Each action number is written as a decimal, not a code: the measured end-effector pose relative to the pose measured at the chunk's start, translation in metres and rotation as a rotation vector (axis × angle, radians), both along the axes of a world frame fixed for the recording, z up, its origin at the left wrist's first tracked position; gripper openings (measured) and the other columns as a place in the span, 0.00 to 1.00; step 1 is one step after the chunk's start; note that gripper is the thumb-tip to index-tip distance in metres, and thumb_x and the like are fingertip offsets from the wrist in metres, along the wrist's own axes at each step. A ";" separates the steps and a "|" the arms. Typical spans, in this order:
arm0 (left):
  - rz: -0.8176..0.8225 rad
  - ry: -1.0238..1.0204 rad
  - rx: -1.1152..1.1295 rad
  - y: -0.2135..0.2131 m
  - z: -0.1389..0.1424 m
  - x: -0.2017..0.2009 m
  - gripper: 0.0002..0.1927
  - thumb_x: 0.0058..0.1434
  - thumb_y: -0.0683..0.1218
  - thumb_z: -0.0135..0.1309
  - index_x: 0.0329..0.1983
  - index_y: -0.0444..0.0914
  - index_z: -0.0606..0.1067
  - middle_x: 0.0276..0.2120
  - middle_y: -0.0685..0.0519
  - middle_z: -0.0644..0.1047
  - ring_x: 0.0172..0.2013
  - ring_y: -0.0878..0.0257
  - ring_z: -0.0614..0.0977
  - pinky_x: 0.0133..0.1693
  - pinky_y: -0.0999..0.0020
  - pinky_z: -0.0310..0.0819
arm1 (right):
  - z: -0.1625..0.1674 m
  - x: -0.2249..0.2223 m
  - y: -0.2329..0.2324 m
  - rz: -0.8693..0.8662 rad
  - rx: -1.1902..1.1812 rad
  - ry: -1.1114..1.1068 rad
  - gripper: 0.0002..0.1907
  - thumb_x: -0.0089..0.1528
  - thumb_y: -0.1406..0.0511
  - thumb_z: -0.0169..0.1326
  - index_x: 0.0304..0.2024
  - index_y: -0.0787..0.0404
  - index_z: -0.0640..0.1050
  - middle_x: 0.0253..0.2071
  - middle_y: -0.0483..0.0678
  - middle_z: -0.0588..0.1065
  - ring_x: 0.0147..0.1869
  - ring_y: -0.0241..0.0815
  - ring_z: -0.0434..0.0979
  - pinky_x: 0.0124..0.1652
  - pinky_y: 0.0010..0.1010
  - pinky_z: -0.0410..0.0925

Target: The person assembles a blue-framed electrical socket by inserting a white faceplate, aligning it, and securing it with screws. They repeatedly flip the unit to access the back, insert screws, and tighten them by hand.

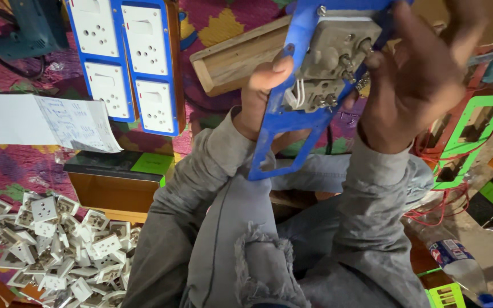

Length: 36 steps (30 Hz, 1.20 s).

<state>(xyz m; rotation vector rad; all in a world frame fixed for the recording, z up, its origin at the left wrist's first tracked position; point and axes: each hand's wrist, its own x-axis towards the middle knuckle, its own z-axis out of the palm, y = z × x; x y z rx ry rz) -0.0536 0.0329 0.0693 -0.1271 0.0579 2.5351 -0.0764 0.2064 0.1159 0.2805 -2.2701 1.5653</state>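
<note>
The left hand grips a long blue plastic frame with grey socket backs, held up above the lap. The right hand pinches a little screw post on it. White sockets lie piled on the floor

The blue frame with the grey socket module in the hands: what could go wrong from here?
1. The left hand holds the blue frame by one side only, so it may twist while the right hand works on the grey socket module.
2. The thin white wires lie next to the thumb and could get pulled loose.
</note>
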 end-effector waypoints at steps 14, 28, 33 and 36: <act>0.002 -0.036 0.022 0.001 -0.013 0.006 0.28 0.74 0.54 0.50 0.67 0.29 0.67 0.55 0.40 0.78 0.52 0.48 0.81 0.58 0.54 0.73 | -0.026 0.005 -0.003 -0.040 -0.084 -0.107 0.10 0.73 0.70 0.55 0.54 0.71 0.72 0.57 0.49 0.63 0.53 0.41 0.68 0.48 0.29 0.64; -0.044 -0.091 -0.165 -0.018 -0.012 -0.001 0.28 0.77 0.60 0.41 0.64 0.33 0.70 0.50 0.44 0.79 0.46 0.56 0.82 0.47 0.60 0.79 | -0.014 0.095 -0.048 0.046 -0.345 -0.485 0.50 0.64 0.58 0.70 0.76 0.58 0.51 0.75 0.48 0.58 0.75 0.41 0.62 0.71 0.34 0.64; -0.236 0.261 -0.436 -0.041 -0.008 0.007 0.40 0.77 0.72 0.30 0.58 0.33 0.73 0.31 0.48 0.80 0.28 0.59 0.83 0.30 0.64 0.81 | -0.016 0.119 -0.062 -0.124 -0.397 -0.779 0.63 0.52 0.65 0.75 0.77 0.62 0.47 0.69 0.56 0.64 0.56 0.47 0.65 0.51 0.36 0.62; -0.206 0.347 -0.696 -0.046 -0.004 0.013 0.43 0.77 0.74 0.26 0.60 0.33 0.72 0.35 0.46 0.80 0.30 0.58 0.82 0.31 0.65 0.78 | -0.027 0.118 -0.058 -0.073 -0.284 -0.602 0.60 0.54 0.69 0.74 0.78 0.61 0.49 0.69 0.52 0.65 0.62 0.43 0.66 0.57 0.32 0.63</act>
